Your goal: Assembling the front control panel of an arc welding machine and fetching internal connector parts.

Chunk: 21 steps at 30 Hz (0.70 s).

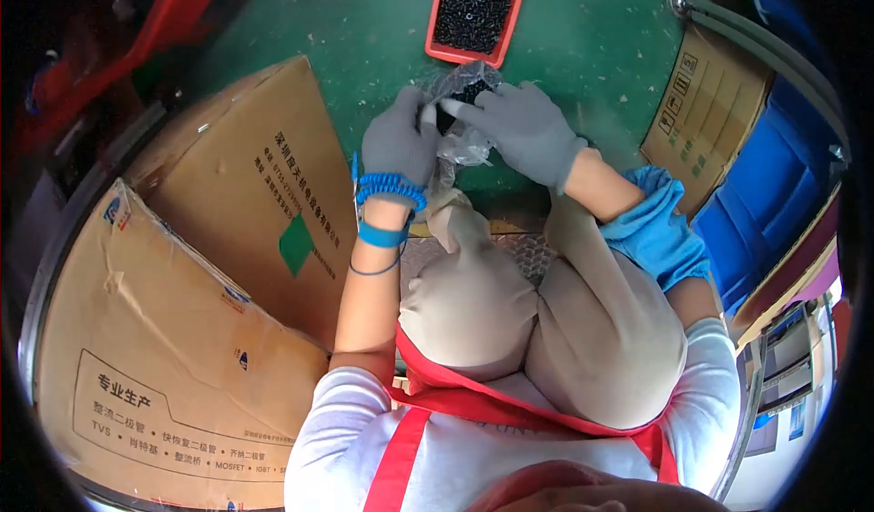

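Observation:
A clear plastic bag (pixel 466 148) with small black parts in it hangs between my gloved hands, just on the near side of an orange-red tray (pixel 440 54). My left hand (pixel 399 141), in a grey glove, is closed on the bag's left side. From the right, my right hand (pixel 533 130), also in a grey glove, grips the bag's other side, its index finger reaching across the top toward the left thumb. Many small black pieces (pixel 473 7) fill the tray, with a few shiny rings among them. The bag's lower end is crumpled.
Large cardboard boxes (pixel 237 184) stand close on my left, and another carton (pixel 710 102) stands at the right beside a blue bin (pixel 774 175). A metal rail (pixel 765 39) curves along the far right. The floor (pixel 583 20) is green with pale specks.

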### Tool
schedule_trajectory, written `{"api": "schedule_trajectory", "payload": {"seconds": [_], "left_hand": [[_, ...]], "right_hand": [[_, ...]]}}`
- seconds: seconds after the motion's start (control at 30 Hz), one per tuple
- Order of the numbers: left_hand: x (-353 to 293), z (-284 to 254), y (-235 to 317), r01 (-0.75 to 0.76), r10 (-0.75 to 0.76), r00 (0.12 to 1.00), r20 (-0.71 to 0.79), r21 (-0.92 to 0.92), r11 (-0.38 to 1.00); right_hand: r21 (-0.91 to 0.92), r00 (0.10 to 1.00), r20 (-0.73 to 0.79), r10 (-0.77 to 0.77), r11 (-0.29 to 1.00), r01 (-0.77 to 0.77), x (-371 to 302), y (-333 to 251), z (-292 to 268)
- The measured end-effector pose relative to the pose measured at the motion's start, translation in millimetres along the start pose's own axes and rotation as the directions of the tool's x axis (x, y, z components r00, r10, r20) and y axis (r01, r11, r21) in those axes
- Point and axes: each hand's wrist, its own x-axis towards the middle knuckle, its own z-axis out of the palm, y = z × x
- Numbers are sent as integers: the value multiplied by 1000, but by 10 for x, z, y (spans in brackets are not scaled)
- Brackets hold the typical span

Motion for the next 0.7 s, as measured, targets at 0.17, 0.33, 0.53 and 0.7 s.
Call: {"api": "schedule_trajectory", "payload": {"seconds": [0.17, 0.33, 0.53, 0.7], "left_hand": [[-269, -121, 70, -18, 17, 1000, -5, -298, 955], [-590, -611, 434, 177, -22, 965, 263, -584, 792], [-580, -782, 1140, -50, 360, 881, 308, -696, 717], [-97, -379, 1837, -168, 518, 812, 269, -742, 649]], "right_hand": [[120, 981, 178, -73, 991, 51, -254, 130, -112], [287, 963, 138, -231, 940, 185, -563, -218, -905], [213, 980, 94, -177, 965, 153, -924, -443, -1967], [-295, 905, -84, 417, 857, -422, -1160, -381, -2438]]}}
